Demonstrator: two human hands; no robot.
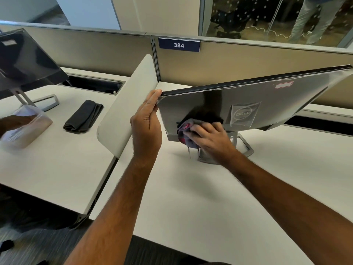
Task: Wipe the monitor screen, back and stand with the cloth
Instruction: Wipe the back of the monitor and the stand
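Monitor [267,100] back glossy grey; right hand [208,138] fingers grip cloth [184,131]; left hand [147,129] fingers together.

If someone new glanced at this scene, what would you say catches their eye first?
The monitor, tilted with its grey back and logo toward the camera, fills the middle right of the white desk. The left hand steadies its left edge, while the right hand presses a bunched cloth against the lower back. A blue sign reading 384 stands out on the partition behind.
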